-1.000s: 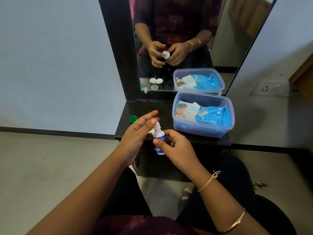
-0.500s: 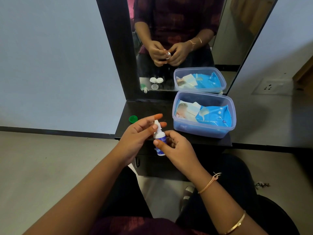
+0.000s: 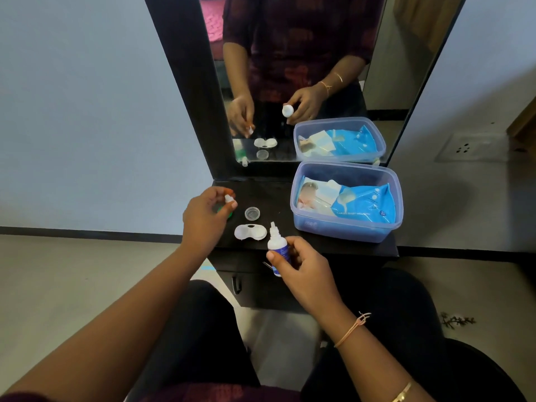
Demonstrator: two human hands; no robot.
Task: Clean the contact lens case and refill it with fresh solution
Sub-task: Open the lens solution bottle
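One open lens case [image 3: 250,232] and one clear lid [image 3: 252,213] are lying near the front edge of the shelf [image 3: 275,195], the left hand [image 3: 203,216] pinching one white cap [image 3: 229,198], the right hand [image 3: 301,265] gripping one solution bottle [image 3: 277,246], one green lid [image 3: 228,215] half hidden behind the left fingers.

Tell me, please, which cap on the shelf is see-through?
The clear cap just beyond the lens case; the green cap sits partly hidden by the left hand.

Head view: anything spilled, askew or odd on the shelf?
Nothing stands out. The solution bottle, uncapped, is roughly upright in the right hand; the left hand pinches a small white cap. The open lens case and clear lid lie flat on the shelf, with no visible spill.
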